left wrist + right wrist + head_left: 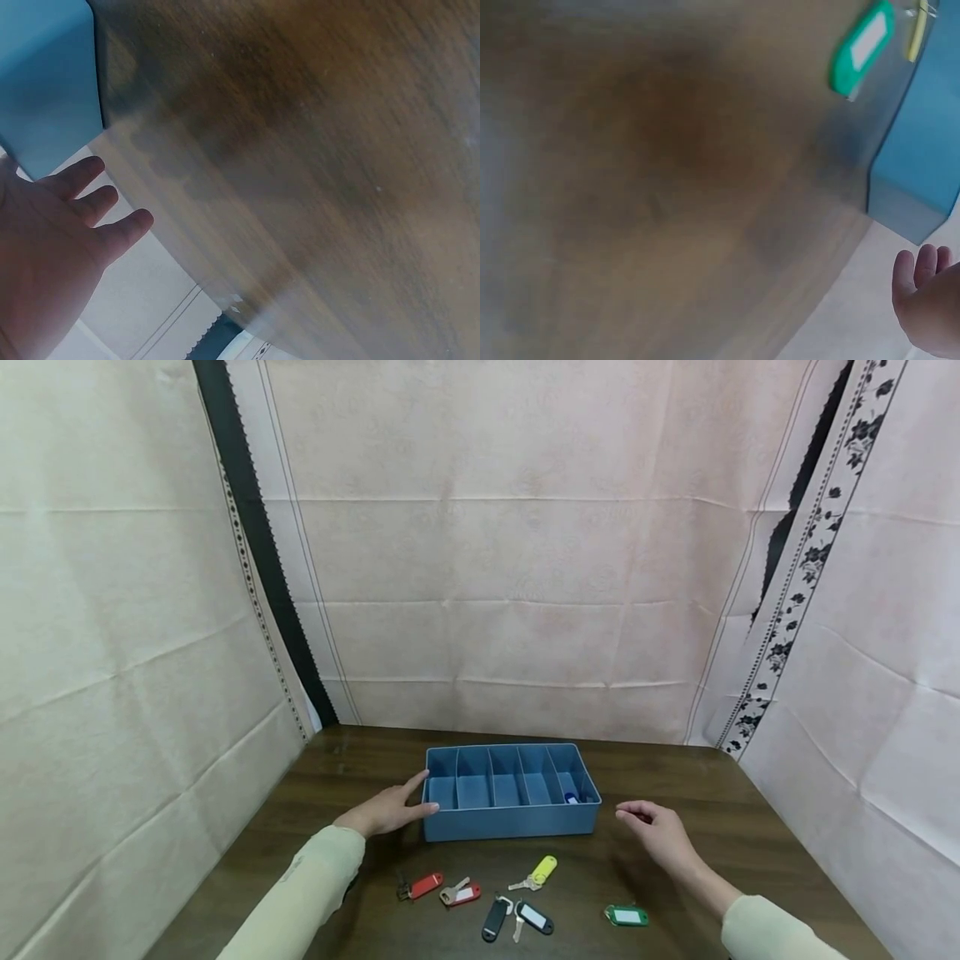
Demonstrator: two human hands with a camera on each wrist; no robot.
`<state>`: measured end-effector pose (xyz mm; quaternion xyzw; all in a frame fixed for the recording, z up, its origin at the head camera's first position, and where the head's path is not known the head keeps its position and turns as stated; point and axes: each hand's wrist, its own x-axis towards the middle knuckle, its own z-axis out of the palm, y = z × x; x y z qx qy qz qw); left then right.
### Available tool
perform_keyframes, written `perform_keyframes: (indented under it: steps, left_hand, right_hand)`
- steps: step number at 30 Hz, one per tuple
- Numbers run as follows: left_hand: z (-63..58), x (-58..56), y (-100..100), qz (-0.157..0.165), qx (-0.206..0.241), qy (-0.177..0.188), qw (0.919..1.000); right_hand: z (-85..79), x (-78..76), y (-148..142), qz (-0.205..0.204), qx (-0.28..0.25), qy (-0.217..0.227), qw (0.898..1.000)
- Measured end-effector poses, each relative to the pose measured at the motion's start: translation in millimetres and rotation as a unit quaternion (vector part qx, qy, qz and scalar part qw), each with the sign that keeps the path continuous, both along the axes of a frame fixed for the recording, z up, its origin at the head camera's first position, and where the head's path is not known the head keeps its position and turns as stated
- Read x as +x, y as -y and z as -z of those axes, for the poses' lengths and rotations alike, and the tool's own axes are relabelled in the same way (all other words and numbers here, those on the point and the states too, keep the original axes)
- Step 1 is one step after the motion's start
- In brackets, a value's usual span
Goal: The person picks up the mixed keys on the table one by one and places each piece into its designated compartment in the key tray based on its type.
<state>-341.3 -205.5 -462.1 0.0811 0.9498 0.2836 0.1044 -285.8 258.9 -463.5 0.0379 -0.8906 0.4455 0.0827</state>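
For good control, the blue tray (512,825) should be steadied lightly at its left end, where it appears to be touched by the left hand (386,810), its fingers spread apart. The right hand (662,837) is held just beside the other end, fingers loosely curled together, nothing seen gripped; for lifting, a pinch on plastic rather than metal is advised. A blue-and-white tag (572,798) is held in the rightmost compartment; no contents are visible in the other four. Before the tray, two red tags (427,884), two black tags (495,920), a yellow tag (543,869) and a green tag (627,916) are laid out
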Motion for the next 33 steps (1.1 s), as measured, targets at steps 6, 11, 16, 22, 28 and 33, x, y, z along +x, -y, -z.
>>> perform_keyframes:
  steps: [6,11,16,22,28,33]
  left_hand:
    - [0.6,-1.4,1.0,-0.007,0.000,0.007,1.0000]
    - [-0.6,-3.4,1.6,-0.006,-0.001,0.002,1.0000]
    - [-2.4,-2.5,1.6,-0.006,-0.005,0.003,1.0000]
    - [-2.6,-0.5,2.7,-0.011,-0.002,0.004,0.9999]
    - [-0.8,-1.3,3.0,-0.005,-0.001,0.003,1.0000]
    - [1.7,-1.9,2.4,-0.004,0.003,0.002,1.0000]
  right_hand:
    - [14.1,14.1,0.0,-0.009,0.014,-0.004,1.000]
    - [21.1,31.4,2.7,-0.044,0.014,-0.003,0.999]
    - [27.7,47.3,3.3,-0.083,0.016,-0.003,0.996]
    - [37.9,57.7,4.2,-0.132,0.010,0.000,0.991]
    - [47.1,64.5,4.8,-0.158,0.052,-0.046,0.985]
    - [55.5,68.8,4.4,-0.176,0.088,-0.126,0.972]
